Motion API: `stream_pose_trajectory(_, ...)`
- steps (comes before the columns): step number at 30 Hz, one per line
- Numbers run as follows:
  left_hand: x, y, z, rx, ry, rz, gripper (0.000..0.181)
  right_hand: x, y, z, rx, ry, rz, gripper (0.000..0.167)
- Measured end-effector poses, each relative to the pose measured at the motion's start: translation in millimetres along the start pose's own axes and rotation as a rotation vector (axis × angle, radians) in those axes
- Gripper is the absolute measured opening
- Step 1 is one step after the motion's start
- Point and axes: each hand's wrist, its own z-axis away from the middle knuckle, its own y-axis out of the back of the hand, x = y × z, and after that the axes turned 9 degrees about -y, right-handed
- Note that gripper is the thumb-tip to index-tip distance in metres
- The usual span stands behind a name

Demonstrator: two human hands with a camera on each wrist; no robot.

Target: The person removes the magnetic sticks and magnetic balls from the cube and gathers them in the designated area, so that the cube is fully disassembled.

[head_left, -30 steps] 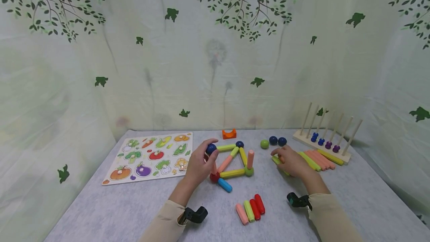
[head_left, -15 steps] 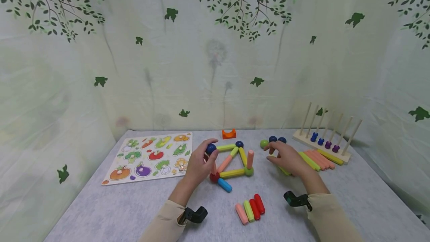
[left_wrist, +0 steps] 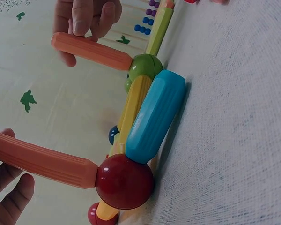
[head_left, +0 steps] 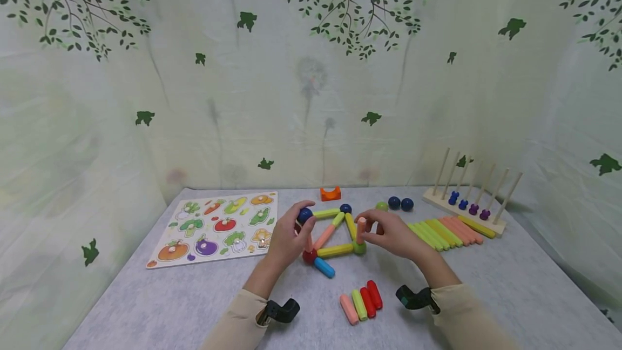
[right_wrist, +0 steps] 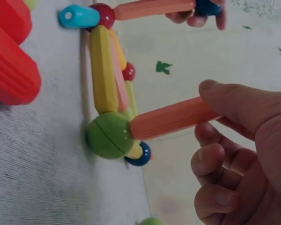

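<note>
A frame of coloured building rods and balls lies on the table, with a yellow rod [head_left: 335, 251] joining a red ball [left_wrist: 125, 181] and a green ball [right_wrist: 110, 135]. From each of these two balls a salmon rod stands upright. My left hand [head_left: 286, 236] grips the dark blue ball [head_left: 304, 215] on top of the left salmon rod [left_wrist: 47, 161]. Thumb and fingers of my right hand [head_left: 392, 234] pinch the upper end of the right salmon rod [right_wrist: 171, 119]. A short blue rod [left_wrist: 155, 116] sticks out from the red ball towards the front.
Several loose short rods [head_left: 359, 302] lie in front. A row of green, yellow and salmon rods [head_left: 439, 233] lies at the right, before a pegged bead stand [head_left: 466, 207]. Loose balls [head_left: 394, 202] and an orange block [head_left: 331, 194] sit behind; a vegetable puzzle board [head_left: 214, 230] lies left.
My right hand has come left from the green rods in the row to the upright salmon rod and now pinches its top. The left hand keeps its place on the blue ball.
</note>
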Motion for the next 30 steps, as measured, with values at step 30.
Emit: stream_pose_trajectory(30, -0.7, -1.9, 0.9, 0.003, -0.004, -0.003, 0.036, 39, -14, -6.8, -0.054, -0.419, -0.448, 0.033)
